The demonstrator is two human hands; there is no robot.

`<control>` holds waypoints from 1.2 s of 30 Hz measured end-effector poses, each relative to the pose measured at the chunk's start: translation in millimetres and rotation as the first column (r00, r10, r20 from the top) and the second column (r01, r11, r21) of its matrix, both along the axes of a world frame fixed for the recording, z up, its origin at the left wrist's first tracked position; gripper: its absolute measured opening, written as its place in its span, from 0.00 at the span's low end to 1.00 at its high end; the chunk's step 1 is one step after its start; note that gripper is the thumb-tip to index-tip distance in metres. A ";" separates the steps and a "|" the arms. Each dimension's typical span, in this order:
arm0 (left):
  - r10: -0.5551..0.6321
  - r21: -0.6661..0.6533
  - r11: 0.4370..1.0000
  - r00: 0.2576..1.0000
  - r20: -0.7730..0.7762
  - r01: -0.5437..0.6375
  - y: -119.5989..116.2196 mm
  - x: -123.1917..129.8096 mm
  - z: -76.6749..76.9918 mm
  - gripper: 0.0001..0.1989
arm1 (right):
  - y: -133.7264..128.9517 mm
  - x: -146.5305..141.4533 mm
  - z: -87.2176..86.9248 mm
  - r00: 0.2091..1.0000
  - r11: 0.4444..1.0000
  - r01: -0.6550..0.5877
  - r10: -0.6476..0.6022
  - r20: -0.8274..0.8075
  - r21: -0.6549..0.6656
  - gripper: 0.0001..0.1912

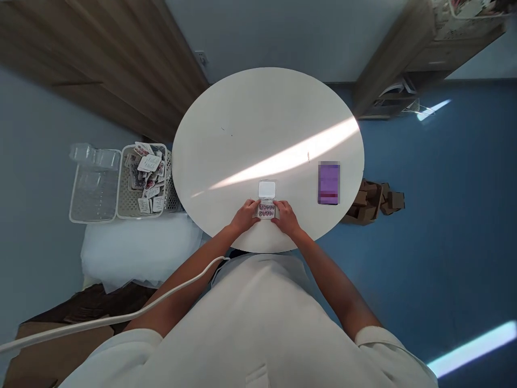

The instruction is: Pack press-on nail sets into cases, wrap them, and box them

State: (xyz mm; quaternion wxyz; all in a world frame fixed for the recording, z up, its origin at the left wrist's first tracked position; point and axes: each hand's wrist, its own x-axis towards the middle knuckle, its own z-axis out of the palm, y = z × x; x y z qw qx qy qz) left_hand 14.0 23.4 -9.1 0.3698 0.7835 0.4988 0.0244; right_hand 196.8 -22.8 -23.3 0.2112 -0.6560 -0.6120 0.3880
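Observation:
A small clear case [267,189] lies with its lid raised near the front edge of the round white table [258,108]. Rows of small pink and red pieces sit in its lower half. My left hand [245,215] grips the case's left side, thumb and fingers at its edge. On the right side, my right hand [286,218] holds it the same way. A purple rectangular item [328,183], partly pixelated, rests on the table to the right.
White baskets stand left of the table, one basket [129,199] filled with carded packs, beside clear plastic packaging [95,183]. Cardboard boxes [365,205] are on the floor at right. A white cable [161,298] crosses by my left arm.

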 end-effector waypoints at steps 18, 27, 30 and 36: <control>0.166 -0.098 0.983 0.979 0.118 -0.155 -10.1 0.9 -1.5 0.33 | 4.9 3.3 1.5 0.999 0.999 -0.025 0.026 0.043 -0.026 0.35; 0.506 -0.307 0.846 0.838 0.205 -0.436 -23.0 7.4 -15.4 0.27 | 5.0 0.9 0.9 0.991 0.992 0.072 -0.083 -0.103 -0.106 0.35; 0.579 -0.413 0.792 0.768 0.273 -0.450 -27.7 4.6 -18.3 0.24 | 1.6 -3.1 5.9 0.975 0.987 0.093 -0.118 -0.190 -0.134 0.32; 0.742 -0.647 0.627 0.586 0.326 -0.434 -44.1 -14.9 8.6 0.24 | -26.1 -19.9 34.2 0.919 0.970 0.166 -0.218 -0.330 -0.178 0.31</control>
